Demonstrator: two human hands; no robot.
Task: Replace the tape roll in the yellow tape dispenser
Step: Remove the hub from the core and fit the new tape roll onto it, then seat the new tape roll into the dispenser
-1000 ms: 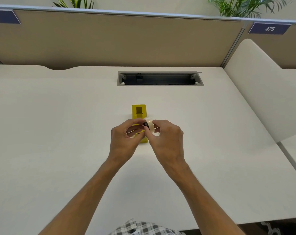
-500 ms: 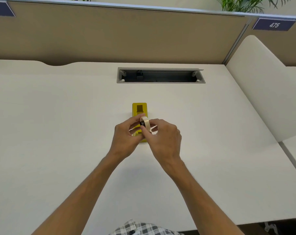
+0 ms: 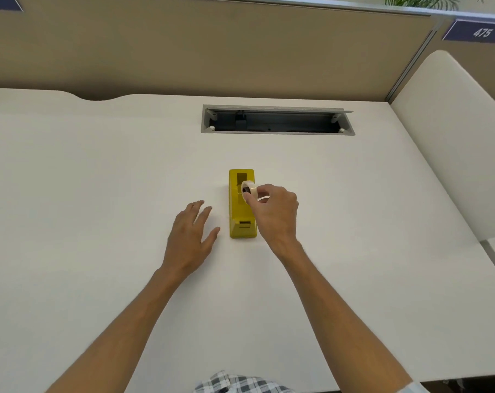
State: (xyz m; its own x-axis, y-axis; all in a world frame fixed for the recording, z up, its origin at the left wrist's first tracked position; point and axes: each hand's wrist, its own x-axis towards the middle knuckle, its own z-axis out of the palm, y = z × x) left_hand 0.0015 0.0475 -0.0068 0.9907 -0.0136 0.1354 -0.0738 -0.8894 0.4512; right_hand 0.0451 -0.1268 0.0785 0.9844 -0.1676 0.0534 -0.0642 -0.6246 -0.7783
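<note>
I see the yellow tape dispenser [image 3: 241, 204] mid-bench [image 3: 98, 180], long axis running near to far, cutter end nearest, with bare surface all round and the cable slot [image 3: 277, 123] further off. My right hand [image 3: 272, 211] pinches the tape roll [image 3: 249, 189] on edge above its cradle. My left hand [image 3: 191, 236] lies flat, fingers spread, just left of it.

Bare forearms; black-and-white checked shirt [image 3: 240, 384] at bottom edge.

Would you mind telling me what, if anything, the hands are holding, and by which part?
The right hand pinches the tape roll by its outer rim. The left hand holds nothing.
</note>
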